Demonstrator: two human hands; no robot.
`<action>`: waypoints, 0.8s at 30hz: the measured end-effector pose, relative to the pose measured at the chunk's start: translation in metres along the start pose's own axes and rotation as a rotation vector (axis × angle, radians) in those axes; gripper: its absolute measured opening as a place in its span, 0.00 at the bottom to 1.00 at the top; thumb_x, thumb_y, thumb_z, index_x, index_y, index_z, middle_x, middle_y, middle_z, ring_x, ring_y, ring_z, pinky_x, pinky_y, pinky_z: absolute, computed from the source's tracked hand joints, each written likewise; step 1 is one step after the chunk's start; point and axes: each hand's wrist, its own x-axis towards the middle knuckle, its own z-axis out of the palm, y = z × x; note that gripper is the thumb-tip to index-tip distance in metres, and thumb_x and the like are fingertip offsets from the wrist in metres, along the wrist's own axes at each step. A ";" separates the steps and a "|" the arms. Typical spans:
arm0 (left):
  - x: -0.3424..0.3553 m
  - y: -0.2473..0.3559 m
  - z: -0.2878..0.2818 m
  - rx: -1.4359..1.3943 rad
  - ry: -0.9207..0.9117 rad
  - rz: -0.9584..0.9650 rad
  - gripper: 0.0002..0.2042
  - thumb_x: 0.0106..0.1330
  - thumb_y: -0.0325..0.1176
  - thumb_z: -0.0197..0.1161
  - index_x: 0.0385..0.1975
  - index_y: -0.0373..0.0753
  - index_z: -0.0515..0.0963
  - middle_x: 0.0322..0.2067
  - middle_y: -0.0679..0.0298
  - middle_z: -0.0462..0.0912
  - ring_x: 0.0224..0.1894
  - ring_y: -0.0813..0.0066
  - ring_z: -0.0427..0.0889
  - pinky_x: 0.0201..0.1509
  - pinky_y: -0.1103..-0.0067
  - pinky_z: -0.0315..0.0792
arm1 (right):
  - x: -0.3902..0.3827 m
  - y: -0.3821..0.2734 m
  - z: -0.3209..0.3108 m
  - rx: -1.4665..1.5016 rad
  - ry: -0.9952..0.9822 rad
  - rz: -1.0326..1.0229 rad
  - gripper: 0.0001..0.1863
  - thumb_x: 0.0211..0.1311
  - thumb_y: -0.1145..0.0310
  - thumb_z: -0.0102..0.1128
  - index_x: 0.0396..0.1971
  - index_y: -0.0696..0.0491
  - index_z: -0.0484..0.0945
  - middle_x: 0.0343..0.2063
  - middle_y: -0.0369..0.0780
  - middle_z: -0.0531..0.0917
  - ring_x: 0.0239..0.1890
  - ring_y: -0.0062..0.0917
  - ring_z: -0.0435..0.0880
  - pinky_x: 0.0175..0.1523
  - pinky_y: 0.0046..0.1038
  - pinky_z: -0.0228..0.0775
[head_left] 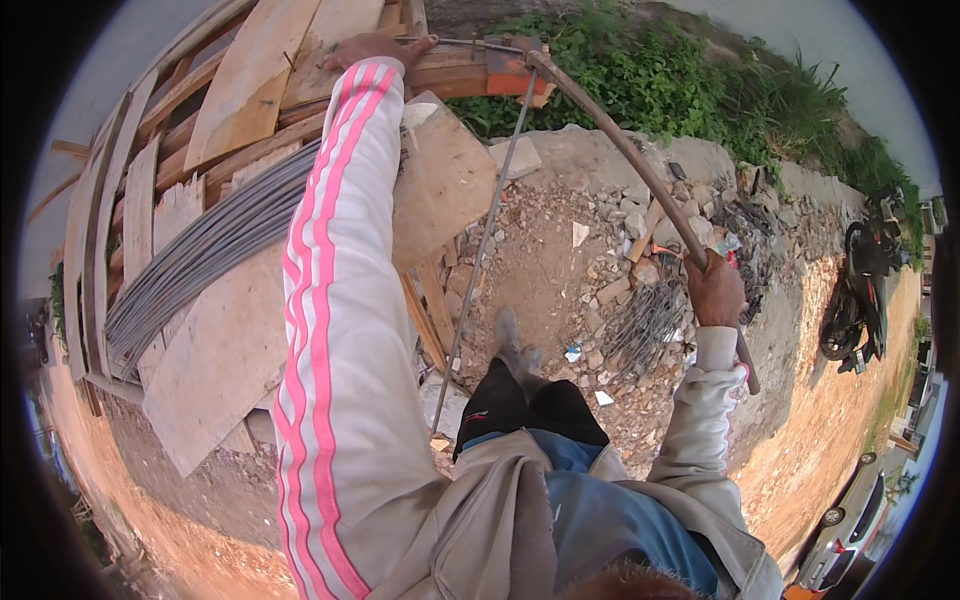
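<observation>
At the far end of a wooden bench, my left hand (378,48) is closed over a thin steel rod, its thumb lying along it toward the right. The rod (490,215) bends sharply at the bench's orange-marked end (512,82), and its long part slants down toward my legs. My right hand (716,290) is wrapped around the lower part of a long brown, rusty-looking bar (632,152). The bar's upper end meets the rod at the bend. A bundle of grey steel rods (215,250) lies on the boards left of my left arm.
Wooden planks (235,100) and a loose board (440,185) make up the bench. Rubble (610,290) and tangled wire (645,325) lie around my feet. Green plants (630,85) grow behind a low concrete edge. A motorcycle (862,285) and a white car (842,530) stand at the right.
</observation>
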 end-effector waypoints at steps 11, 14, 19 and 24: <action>0.000 -0.001 -0.014 -0.024 -0.022 -0.025 0.51 0.53 0.85 0.46 0.56 0.41 0.82 0.55 0.55 0.84 0.62 0.55 0.80 0.66 0.52 0.67 | 0.037 0.024 -0.005 0.189 -0.146 -0.169 0.19 0.62 0.50 0.66 0.32 0.53 0.84 0.25 0.50 0.84 0.30 0.49 0.85 0.36 0.48 0.74; -0.001 0.000 -0.023 -0.046 -0.032 -0.065 0.50 0.53 0.84 0.50 0.55 0.40 0.82 0.55 0.55 0.84 0.61 0.56 0.80 0.66 0.56 0.68 | 0.044 0.031 0.005 0.264 -0.157 -0.210 0.20 0.62 0.49 0.67 0.31 0.54 0.83 0.23 0.51 0.83 0.29 0.50 0.84 0.35 0.47 0.73; -0.006 -0.001 -0.032 -0.052 -0.030 -0.065 0.49 0.53 0.83 0.52 0.55 0.40 0.83 0.55 0.56 0.84 0.60 0.57 0.82 0.64 0.59 0.71 | 0.043 0.029 -0.011 0.248 -0.154 -0.209 0.21 0.62 0.49 0.67 0.30 0.55 0.83 0.23 0.52 0.83 0.29 0.51 0.84 0.36 0.48 0.73; 0.008 -0.002 -0.015 -0.028 -0.003 -0.048 0.48 0.54 0.82 0.52 0.55 0.40 0.83 0.54 0.58 0.85 0.58 0.56 0.83 0.58 0.60 0.76 | 0.037 0.024 -0.004 0.254 -0.165 -0.128 0.20 0.63 0.49 0.66 0.30 0.54 0.83 0.25 0.52 0.84 0.31 0.51 0.84 0.38 0.50 0.74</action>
